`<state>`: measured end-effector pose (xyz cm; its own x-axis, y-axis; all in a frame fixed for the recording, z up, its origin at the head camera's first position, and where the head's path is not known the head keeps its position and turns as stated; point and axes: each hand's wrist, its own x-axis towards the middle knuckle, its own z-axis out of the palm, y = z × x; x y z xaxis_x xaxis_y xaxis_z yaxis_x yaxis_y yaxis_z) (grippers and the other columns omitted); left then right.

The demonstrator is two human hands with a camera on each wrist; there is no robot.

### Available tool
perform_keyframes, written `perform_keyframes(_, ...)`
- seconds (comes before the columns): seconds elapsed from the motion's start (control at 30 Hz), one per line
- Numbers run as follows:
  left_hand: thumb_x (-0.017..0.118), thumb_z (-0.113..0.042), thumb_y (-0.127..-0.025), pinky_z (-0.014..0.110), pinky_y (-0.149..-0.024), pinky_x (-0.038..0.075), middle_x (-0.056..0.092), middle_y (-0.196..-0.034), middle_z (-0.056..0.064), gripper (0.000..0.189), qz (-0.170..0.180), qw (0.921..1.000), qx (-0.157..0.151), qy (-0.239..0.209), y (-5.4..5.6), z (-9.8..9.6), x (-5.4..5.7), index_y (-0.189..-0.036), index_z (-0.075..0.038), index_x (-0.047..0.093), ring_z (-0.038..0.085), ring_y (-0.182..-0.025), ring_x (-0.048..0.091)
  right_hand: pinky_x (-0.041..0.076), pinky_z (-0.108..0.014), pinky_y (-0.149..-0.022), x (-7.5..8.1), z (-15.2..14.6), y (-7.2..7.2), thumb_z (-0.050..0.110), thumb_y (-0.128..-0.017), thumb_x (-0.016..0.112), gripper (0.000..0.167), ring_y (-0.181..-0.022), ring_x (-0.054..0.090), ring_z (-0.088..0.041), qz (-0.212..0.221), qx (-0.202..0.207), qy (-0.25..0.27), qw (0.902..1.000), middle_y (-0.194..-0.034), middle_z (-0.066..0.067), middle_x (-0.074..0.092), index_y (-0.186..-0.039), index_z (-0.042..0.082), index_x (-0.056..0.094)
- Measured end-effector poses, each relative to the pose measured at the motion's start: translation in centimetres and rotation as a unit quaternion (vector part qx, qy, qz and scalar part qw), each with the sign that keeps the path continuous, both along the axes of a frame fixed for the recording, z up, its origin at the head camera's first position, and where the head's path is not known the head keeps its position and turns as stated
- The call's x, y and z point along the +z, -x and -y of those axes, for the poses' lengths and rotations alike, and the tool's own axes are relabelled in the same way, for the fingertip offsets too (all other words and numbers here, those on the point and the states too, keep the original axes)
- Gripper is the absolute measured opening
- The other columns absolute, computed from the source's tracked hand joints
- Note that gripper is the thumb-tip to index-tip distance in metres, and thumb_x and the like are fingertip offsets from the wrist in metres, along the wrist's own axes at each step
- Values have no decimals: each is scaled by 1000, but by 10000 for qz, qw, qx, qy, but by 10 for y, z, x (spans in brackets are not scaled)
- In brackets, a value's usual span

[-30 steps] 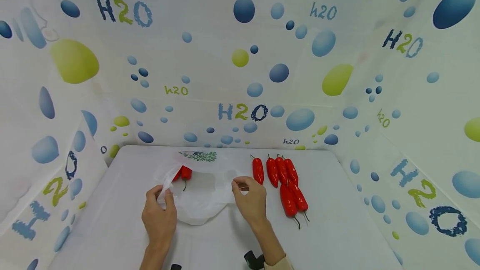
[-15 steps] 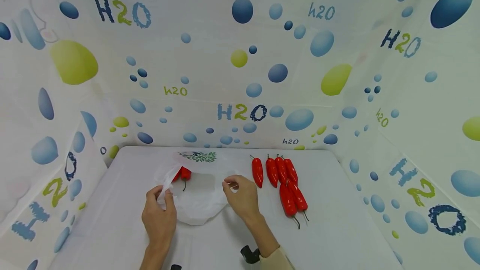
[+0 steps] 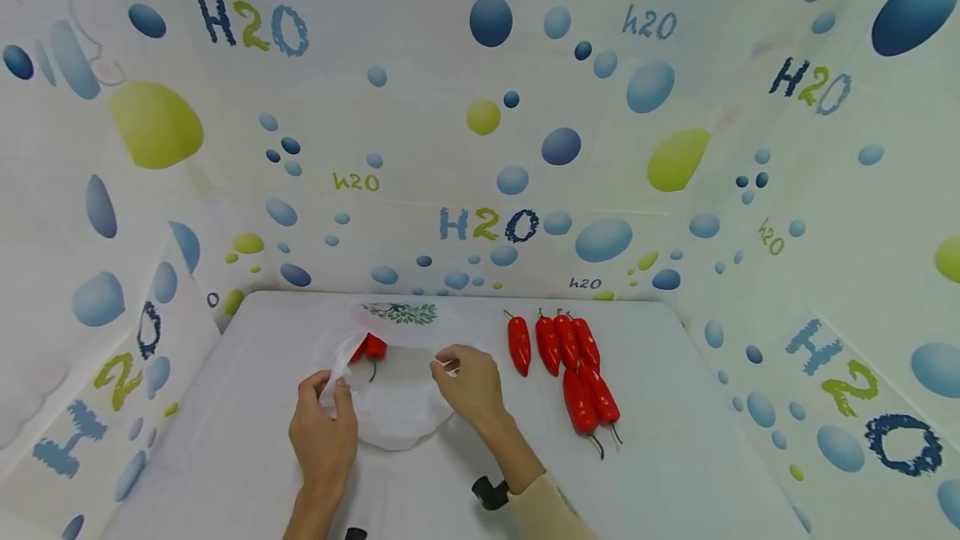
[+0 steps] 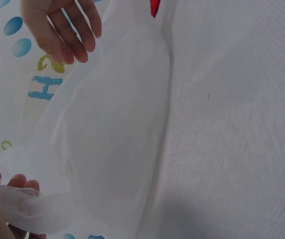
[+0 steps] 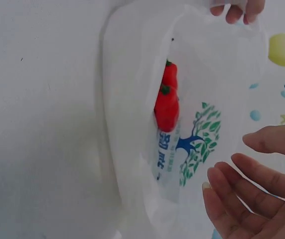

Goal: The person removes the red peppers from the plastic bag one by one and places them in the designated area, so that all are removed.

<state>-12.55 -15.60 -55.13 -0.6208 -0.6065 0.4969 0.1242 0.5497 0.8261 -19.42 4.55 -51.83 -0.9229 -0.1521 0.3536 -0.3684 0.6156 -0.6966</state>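
A white plastic bag (image 3: pixel 397 427) with a green printed tree lies on the table, its mouth held up on the left. My left hand (image 3: pixel 324 423) grips the bag's rim between thumb and fingers; the left wrist view shows the gathered film (image 4: pixel 28 206) in it. Inside the bag are red chili peppers (image 5: pixel 167 109), of which two show in the right wrist view. Over the right part of the bag's mouth hovers my right hand (image 3: pixel 472 386). Its thumb and fingers are apart and loosely bent, with nothing between them, as the right wrist view (image 5: pixel 257 189) shows.
To the right of the bag, several red chili peppers lie on the white table: a single one (image 3: pixel 519 346), a row beside it (image 3: pixel 567 342), and a pair in front (image 3: pixel 588 402). A curtain with printed bubbles (image 3: pixel 480 117) stands behind the table and along both sides.
My right hand has moved left from the bag's right side to over its mouth. The left hand keeps its hold on the rim. The peppers have not moved.
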Motion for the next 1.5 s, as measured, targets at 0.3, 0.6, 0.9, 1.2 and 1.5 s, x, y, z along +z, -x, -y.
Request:
perform_keyframes(0.3,68,-9,-98,48,-85,46,71,-105,21,25,-48,10000,-57,2,4,0,0,-121,0,63,38,-97,68,54,-23,-71,-5,18,13,30,-96,75,21,-89,71,-16,448,84,-588,9972,-99,5,77,-109,14,80)
perform_keyframes(0.6,67,-10,-99,50,-85,48,70,-105,22,25,9,10000,-52,67,6,0,1,-121,1,63,38,-96,68,57,-27,-76,5,35,29,33,-96,74,29,-91,71,-11,592,345,-1319,9889,-111,1,78,-116,12,78)
perform_keyframes(0.9,67,-12,-99,49,-83,47,71,-102,20,24,81,9999,31,92,5,-1,-1,-120,0,64,38,-94,68,56,-26,-72,-4,52,42,33,-94,77,31,-88,72,-10,613,504,-1461,9861,-107,2,78,-116,12,78)
perform_keyframes(1.2,67,-12,-99,41,-80,42,71,-101,18,24,82,9999,80,110,4,0,-6,-121,-1,64,36,-91,68,56,-26,-73,-4,67,41,35,-94,76,32,-93,72,-12,512,400,-2179,9738,-106,4,78,-118,15,78)
perform_keyframes(1.5,67,-10,-98,44,-80,43,70,-100,19,24,72,9998,175,99,2,4,-6,-120,-1,64,36,-91,68,55,-21,-69,-7,75,51,36,-95,75,34,-89,71,-11,520,603,-2148,9734,-106,3,78,-120,13,78)
